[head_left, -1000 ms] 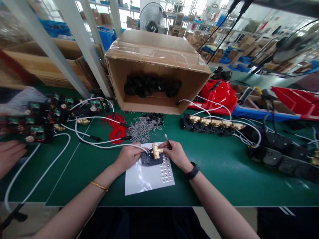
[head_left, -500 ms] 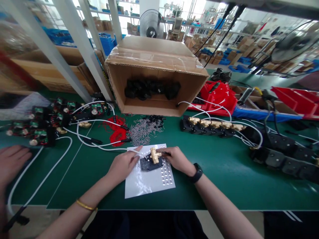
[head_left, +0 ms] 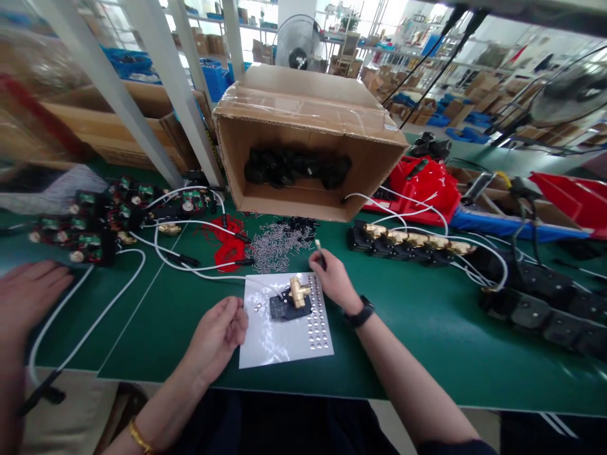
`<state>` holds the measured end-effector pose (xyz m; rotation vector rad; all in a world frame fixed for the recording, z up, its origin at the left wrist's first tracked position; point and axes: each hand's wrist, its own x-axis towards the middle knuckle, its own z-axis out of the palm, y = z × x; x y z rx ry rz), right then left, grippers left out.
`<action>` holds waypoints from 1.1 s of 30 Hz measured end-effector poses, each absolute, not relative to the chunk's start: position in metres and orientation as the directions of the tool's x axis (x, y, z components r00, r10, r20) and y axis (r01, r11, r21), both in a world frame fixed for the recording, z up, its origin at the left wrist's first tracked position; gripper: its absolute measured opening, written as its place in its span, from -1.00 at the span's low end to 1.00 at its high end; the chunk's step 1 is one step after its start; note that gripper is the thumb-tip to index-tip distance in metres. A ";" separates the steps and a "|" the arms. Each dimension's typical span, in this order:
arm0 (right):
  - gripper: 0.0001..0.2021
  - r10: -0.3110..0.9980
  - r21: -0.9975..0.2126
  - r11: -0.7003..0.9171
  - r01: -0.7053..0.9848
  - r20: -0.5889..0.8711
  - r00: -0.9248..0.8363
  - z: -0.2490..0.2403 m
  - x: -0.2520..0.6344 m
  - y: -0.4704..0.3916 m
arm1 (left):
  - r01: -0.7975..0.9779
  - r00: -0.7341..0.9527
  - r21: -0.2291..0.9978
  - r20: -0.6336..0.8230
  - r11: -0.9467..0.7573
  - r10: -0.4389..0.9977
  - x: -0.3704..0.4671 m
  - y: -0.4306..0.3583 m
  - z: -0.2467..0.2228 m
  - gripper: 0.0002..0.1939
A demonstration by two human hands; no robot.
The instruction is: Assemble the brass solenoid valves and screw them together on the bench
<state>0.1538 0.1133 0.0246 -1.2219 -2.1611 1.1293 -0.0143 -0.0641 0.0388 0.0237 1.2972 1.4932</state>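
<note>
A black housing point(head_left: 279, 308) with a brass T-shaped valve point(head_left: 299, 292) on top lies on a white sheet point(head_left: 265, 347). Columns of small shiny round pieces point(head_left: 318, 328) run down the sheet's right side, and a couple more lie left of the housing. My left hand point(head_left: 219, 335) rests by the sheet's left edge, fingers curled and thumb against them; whether anything is inside I cannot make out. Beyond the sheet's upper right corner, my right hand point(head_left: 334, 282) grips a slim dark tool point(head_left: 320, 256) with a pale tip pointing up and away.
Loose screws point(head_left: 279, 243) and red wire bundles point(head_left: 228, 253) lie behind the sheet. A cardboard box point(head_left: 308, 120) holding black parts stands at the back. Brass-topped units point(head_left: 408, 243) line the right. Another person's hand point(head_left: 38, 291) is at left, near open circuit units point(head_left: 90, 249).
Both hands have come off the housing. My left hand drew back toward me; my right hand moved up and right with the tool. The housing stays on the sheet.
</note>
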 end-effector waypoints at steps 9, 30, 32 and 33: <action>-0.84 0.932 -0.917 0.067 0.393 -0.083 -0.353 0.011 0.188 0.017 | -0.718 -0.328 0.651 -0.630 0.247 0.704 -0.005 -0.071 0.048 -0.61; -0.94 0.924 -0.767 0.362 0.529 0.221 -0.313 0.012 0.177 0.028 | 0.726 -0.309 0.686 0.398 -0.056 0.864 0.029 -0.076 0.020 -0.93; -0.92 0.908 -0.763 0.388 0.517 0.220 -0.357 0.013 0.176 0.029 | 0.755 -0.271 0.654 0.377 -0.048 0.886 0.028 -0.075 0.018 -0.91; -0.92 0.900 -0.759 0.400 0.513 0.221 -0.376 0.013 0.175 0.029 | 0.762 -0.263 0.647 0.367 -0.041 0.892 0.027 -0.075 0.016 -0.90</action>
